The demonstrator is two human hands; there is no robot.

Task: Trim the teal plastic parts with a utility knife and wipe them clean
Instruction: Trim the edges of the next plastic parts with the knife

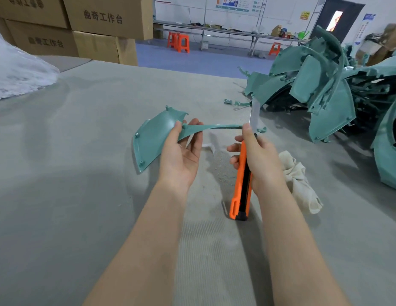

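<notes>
Left hand (181,151) pinches one teal part (153,138) above the tabletop (82,173). Right hand (259,157) grips one utility knife (242,184), blade at the part's strip. One cloth (301,180) lies at 4 o'clock, one parts pile (325,89) at 2 o'clock.

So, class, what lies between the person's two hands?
In the head view, a thin arm of the teal part runs from the left hand to the right hand, which holds the utility knife.
</notes>
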